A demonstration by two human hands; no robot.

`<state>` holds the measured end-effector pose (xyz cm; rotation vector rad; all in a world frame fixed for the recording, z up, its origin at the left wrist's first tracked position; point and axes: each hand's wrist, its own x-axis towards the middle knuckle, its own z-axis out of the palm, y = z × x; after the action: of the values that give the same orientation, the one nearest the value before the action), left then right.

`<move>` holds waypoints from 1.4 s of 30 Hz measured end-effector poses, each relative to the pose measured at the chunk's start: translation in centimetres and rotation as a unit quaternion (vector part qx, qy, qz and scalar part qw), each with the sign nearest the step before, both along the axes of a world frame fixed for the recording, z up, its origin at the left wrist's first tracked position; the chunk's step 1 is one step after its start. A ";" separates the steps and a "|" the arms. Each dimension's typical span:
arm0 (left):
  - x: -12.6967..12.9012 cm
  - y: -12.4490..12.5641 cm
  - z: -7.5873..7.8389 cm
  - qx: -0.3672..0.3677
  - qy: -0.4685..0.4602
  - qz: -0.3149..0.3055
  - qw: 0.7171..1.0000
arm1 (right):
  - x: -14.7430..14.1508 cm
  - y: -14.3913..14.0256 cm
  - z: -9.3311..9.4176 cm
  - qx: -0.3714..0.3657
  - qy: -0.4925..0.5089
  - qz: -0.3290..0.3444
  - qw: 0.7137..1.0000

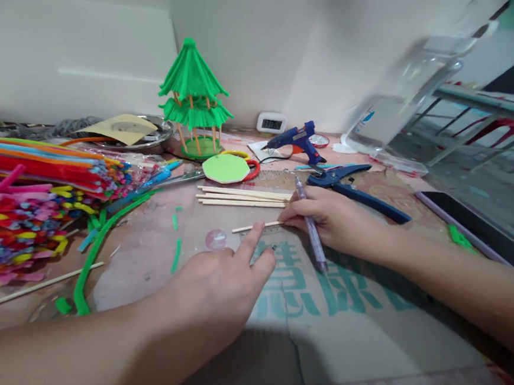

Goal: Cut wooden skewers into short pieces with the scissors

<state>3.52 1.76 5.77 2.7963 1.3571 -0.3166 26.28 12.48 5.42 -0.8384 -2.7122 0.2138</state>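
My right hand has a pale purple pen tucked in its fingers, point upward. Its thumb and fingertip also pinch the right end of a short wooden stick. My left hand reaches in with index finger stretched out over that stick and thumb apart; its other fingers are mostly hidden. Under the stick lies what looks like a clear ruler, partly covered by my fingers. Just behind, several longer wooden sticks lie side by side. Blue-handled cutting pliers rest beyond my right hand.
A green two-tier pavilion model stands at the back, behind a light green octagon. A blue glue gun and small timer are nearby. Pipe cleaners heap at left. A phone and clear plastic container are right.
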 end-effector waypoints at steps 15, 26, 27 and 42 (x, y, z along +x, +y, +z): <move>-0.3 -0.9 -1.8 0.096 -0.056 -0.025 0.993 | 1.6 -0.4 -0.3 0.002 0.026 -0.014 1.000; -0.4 -0.7 -1.3 0.022 -0.074 -0.005 0.997 | 0.6 -1.2 -0.2 -0.029 0.052 -0.017 0.998; -0.3 -0.6 -1.2 0.027 -0.072 -0.008 0.997 | 0.7 -1.2 -0.2 -0.030 0.053 -0.016 0.998; -0.1 -0.7 -1.3 0.068 -0.078 -0.029 0.994 | 0.4 -1.2 -0.6 0.011 0.009 -0.014 1.000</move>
<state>3.42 1.10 4.45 2.9019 1.3128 -0.0046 26.71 11.30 4.86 -0.8639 -2.6803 0.1839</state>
